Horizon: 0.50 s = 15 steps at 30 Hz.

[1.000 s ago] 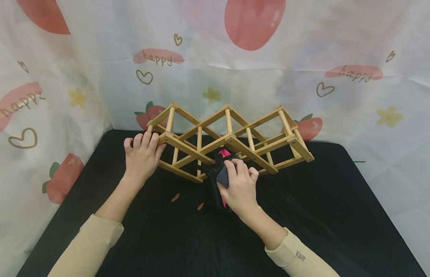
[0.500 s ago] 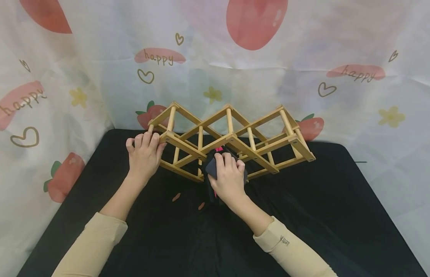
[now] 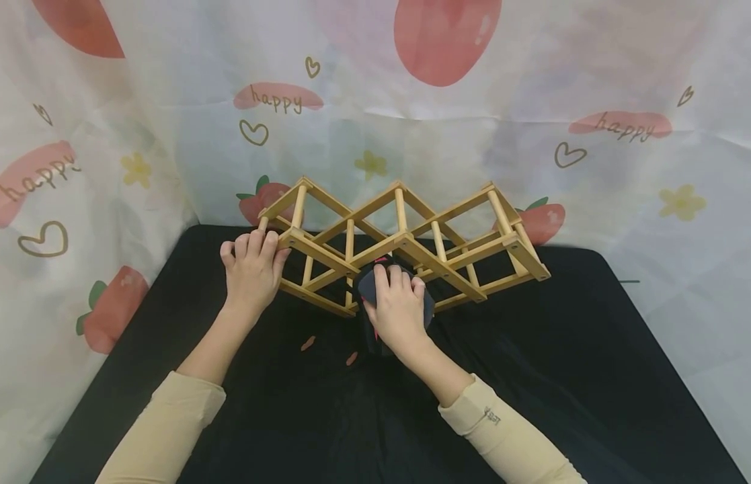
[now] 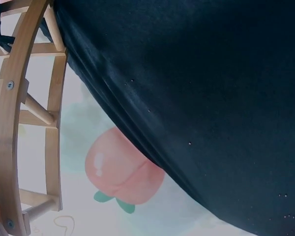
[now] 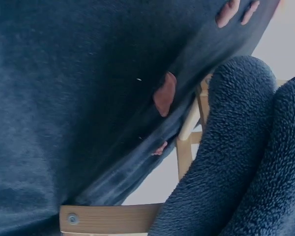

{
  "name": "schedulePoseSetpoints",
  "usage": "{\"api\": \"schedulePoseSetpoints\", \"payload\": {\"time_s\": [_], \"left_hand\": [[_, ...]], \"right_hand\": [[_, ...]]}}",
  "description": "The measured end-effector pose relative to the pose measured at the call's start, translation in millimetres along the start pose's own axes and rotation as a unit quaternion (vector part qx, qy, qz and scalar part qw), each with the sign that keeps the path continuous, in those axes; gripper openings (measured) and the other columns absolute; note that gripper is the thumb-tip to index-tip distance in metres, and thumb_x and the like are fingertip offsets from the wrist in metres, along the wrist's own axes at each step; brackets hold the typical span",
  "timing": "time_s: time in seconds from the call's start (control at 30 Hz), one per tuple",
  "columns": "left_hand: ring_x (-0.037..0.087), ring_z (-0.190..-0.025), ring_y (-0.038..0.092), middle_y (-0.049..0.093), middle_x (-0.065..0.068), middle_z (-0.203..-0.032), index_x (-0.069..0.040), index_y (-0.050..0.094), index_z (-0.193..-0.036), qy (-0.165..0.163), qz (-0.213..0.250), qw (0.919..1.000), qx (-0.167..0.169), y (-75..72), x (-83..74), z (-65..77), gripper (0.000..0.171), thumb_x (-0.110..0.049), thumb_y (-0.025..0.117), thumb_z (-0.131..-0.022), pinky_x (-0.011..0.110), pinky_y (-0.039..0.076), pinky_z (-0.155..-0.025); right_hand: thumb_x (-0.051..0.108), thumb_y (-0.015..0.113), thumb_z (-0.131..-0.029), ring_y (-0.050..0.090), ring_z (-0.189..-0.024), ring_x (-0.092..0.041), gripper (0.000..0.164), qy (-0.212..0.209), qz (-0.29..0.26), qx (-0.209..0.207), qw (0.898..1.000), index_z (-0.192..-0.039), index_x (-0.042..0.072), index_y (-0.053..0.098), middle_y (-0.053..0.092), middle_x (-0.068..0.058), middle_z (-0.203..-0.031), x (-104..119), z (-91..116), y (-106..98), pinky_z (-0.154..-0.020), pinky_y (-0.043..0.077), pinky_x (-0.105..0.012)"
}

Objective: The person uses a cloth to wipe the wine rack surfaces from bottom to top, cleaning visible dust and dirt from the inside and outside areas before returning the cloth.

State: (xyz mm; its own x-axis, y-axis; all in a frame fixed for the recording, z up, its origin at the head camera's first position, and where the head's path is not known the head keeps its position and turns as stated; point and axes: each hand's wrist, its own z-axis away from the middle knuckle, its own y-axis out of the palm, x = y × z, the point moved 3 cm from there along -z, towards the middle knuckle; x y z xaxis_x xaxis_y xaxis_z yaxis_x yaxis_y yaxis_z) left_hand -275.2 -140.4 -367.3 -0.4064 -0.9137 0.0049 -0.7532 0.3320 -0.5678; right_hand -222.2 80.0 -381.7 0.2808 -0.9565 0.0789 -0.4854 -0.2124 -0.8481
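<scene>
A folding bamboo rack (image 3: 375, 249) of crossed slats and round dowels stands across the back of the black-covered table. My left hand (image 3: 251, 272) grips its left end, fingers over the end bar. With my right hand (image 3: 399, 306) I hold a dark-blue fleecy bundle (image 3: 368, 288) with pink and black parts, low against the rack's front middle. In the right wrist view the bundle (image 5: 236, 132) shows two thick rounded folds, overlapping the rack's slats; my palm hides much of it in the head view. The left wrist view shows the rack's slats (image 4: 14, 123) along its left edge.
The black cloth (image 3: 290, 417) covers the table, with two small brownish patches (image 3: 308, 343) in front of the rack. A printed fabric curtain (image 3: 472, 148) with fruit and hearts rises close behind the rack and at the sides.
My right hand has moved the fleecy bundle left and slightly up against the rack's front, turning it so less pink shows. My left hand and the rack stay nearly still.
</scene>
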Motion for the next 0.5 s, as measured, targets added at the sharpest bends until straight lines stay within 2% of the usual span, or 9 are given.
{"api": "schedulePoseSetpoints", "payload": {"time_s": [0.27, 0.5], "left_hand": [[0.031, -0.083, 0.032, 0.038, 0.014, -0.090, -0.005, 0.040, -0.096, 0.002, -0.008, 1.0000, -0.003, -1.5, 1.2, -0.2, 0.037, -0.041, 0.034, -0.095, 0.048, 0.016, -0.077], [0.031, -0.082, 0.032, 0.038, 0.014, -0.089, -0.005, 0.040, -0.097, 0.004, -0.011, 0.9999, -0.001, -1.0, 1.5, -0.8, 0.041, -0.044, 0.028, -0.096, 0.048, 0.017, -0.077]], "right_hand": [[0.026, 0.078, -0.071, 0.054, -0.089, -0.030, 0.051, -0.003, 0.013, 0.001, 1.000, -0.110, 0.005, 0.052, 0.054, -0.016, -0.099, -0.7, 0.0, 1.8, -0.079, 0.031, -0.045], [0.024, 0.076, -0.072, 0.054, -0.087, -0.030, 0.049, -0.009, 0.007, -0.007, 1.000, -0.109, 0.004, 0.053, 0.054, -0.017, -0.097, -5.9, 3.1, 3.9, -0.080, 0.032, -0.045]]}}
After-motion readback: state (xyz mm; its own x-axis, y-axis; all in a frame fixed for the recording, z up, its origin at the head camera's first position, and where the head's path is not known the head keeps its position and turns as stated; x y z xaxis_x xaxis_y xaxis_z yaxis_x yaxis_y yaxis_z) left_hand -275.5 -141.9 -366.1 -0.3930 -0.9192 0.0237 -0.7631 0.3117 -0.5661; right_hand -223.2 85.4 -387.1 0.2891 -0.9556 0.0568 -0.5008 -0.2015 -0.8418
